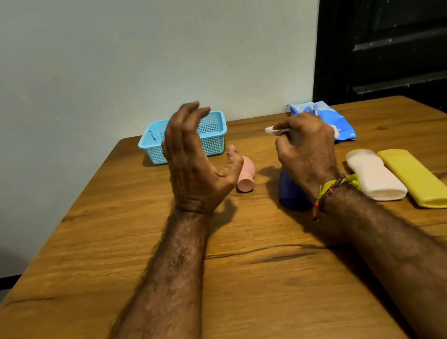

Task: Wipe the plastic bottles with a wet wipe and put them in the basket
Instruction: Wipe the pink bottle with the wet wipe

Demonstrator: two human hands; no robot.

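Note:
A light blue perforated basket (214, 141) stands at the table's far edge. My left hand (196, 167) hovers in front of it, fingers spread and holding nothing. Just right of its thumb lies a small pink bottle (246, 179) on its side. My right hand (305, 151) is closed around a white wet wipe (276, 130), whose corner sticks out to the left. A dark blue bottle (291, 192) lies under my right wrist, partly hidden. To the right lie a white bottle (375, 175) and a yellow bottle (418, 179), side by side.
A blue wet-wipe pack (333, 118) sits at the back right of the wooden table (233, 284). A pale wall rises behind the table, and a dark door (398, 27) with a metal knob stands at the right.

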